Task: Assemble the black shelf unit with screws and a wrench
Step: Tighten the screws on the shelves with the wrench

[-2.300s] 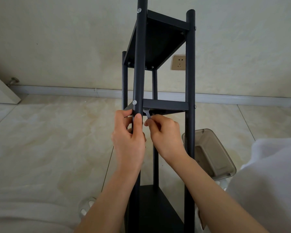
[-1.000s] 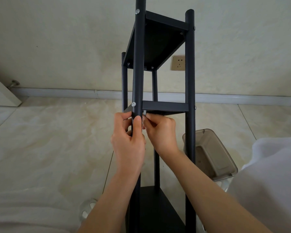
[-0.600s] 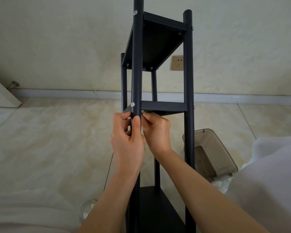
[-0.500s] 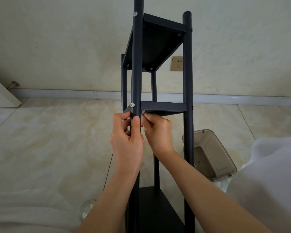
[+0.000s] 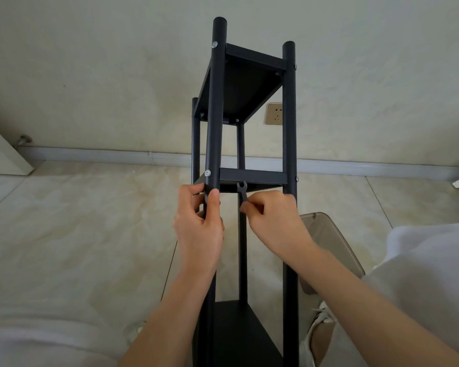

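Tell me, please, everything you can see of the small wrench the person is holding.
The wrench is a small, flat, dark grey open-ended spanner that looks like metal. Its forked head points up, just under the front edge of the middle shelf and overlapping it in the head view; whether it sits on a fastener cannot be told. The handle slants down to the right hand, whose fingertips pinch its lower end, which is hidden. The left hand grips the near-left post, not the wrench.

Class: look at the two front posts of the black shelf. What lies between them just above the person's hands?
In the head view, the middle shelf's front rail spans between them, the small wrench poking up beneath it.
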